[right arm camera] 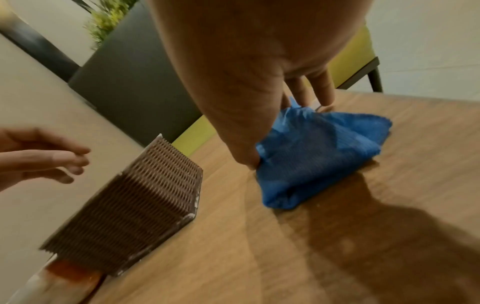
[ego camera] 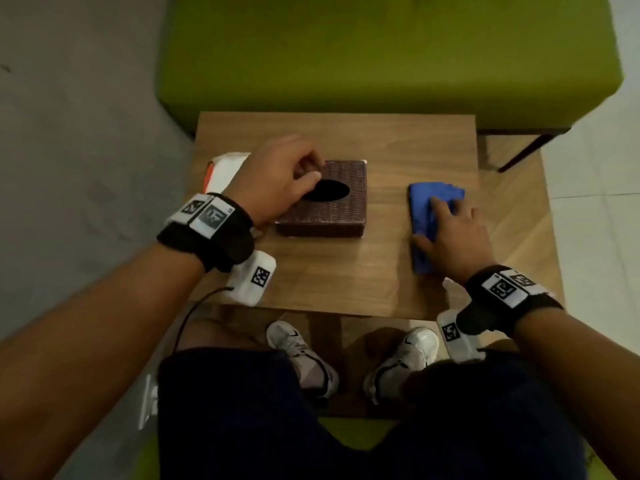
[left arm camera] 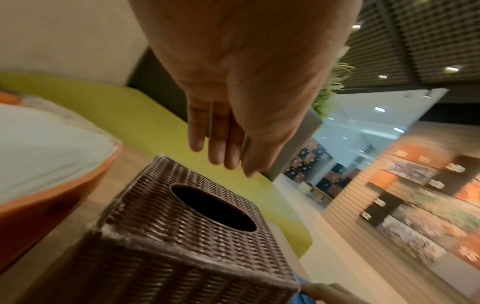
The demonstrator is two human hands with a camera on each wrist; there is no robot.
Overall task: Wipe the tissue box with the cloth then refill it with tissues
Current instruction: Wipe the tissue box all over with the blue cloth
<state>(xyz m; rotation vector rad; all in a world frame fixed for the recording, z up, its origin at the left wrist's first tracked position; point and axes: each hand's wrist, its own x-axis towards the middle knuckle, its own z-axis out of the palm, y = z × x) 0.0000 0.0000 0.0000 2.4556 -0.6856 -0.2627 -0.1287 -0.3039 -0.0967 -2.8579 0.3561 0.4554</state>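
- Nearest in the head view, the person's knees and white sneakers sit under the near edge of the small wooden table; a bare strip of tabletop runs along that edge between the two wrists.
- The right hand lies on the blue cloth at the table's right side, close to the right edge. The right wrist view shows the thumb and fingers pinching the bunched cloth against the wood, a narrow grip holding fabric.
- Bare wood separates the cloth from the brown woven tissue box, which sits flat at the table's middle, its oval opening dark.
- The left hand hovers over the box's left rear part, holding nothing. From the head view the fingers look loosely curled; the left wrist view shows the fingers nearly straight and together, tips just above the box top, not touching.
- Only the left wrist view shows clearly the white tissue pack with orange trim just left of the box; overhead the pack is half hidden behind the left hand.
- Beyond the table's far edge stands a green upholstered bench.
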